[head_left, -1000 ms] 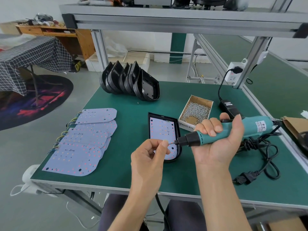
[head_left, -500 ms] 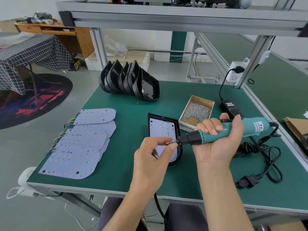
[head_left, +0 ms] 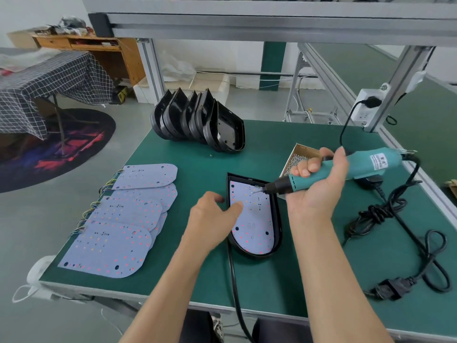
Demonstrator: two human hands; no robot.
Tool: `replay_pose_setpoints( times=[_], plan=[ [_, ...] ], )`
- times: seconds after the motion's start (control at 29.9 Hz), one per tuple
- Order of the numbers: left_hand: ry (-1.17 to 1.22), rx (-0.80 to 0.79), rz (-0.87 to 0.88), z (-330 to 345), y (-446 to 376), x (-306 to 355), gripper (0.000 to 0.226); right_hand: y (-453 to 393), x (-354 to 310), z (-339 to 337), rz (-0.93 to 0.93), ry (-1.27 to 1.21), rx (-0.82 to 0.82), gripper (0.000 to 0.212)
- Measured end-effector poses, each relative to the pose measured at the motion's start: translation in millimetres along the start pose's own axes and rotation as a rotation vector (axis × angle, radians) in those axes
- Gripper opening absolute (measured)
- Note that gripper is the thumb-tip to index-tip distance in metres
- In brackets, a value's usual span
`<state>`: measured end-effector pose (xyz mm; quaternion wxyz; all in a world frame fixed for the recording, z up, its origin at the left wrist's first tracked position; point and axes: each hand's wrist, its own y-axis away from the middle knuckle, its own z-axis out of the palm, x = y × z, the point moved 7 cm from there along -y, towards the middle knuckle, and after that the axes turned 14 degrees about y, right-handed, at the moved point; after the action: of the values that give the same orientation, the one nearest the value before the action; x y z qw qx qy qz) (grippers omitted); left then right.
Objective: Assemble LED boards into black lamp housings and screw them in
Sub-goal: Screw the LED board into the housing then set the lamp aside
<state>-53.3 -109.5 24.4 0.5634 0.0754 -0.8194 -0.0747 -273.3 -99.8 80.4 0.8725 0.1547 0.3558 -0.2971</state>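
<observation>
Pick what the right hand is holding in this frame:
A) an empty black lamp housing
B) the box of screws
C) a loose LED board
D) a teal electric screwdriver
D: the right hand is wrapped around the teal electric screwdriver, whose bit points down at the LED board seated in the black lamp housing, while the left hand rests at that housing's left edge.

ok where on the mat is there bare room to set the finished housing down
Bare green mat between the loose boards and the empty housings, and along the front edge below the filled housing. Crowded on the right: screw box and tangled cord.
</observation>
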Motion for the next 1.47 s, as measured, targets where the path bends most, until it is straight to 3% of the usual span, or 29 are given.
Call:
replay_pose_setpoints(
  times=[0.1,0.47,1.47],
  plan=[
    [0.022,-0.034,-0.008,9,-11,0,0.029,-7,16,11,0.001,0.048,-0.017,0.026],
    [0.031,0.014,0.078,16,-20,3,0.032,-4,24,35,-0.103,0.147,-0.119,0.025],
    [-0.018,0.079,0.160,15,-7,19,0.032,5,20,49,-0.161,0.204,-0.180,0.023]
  ],
)
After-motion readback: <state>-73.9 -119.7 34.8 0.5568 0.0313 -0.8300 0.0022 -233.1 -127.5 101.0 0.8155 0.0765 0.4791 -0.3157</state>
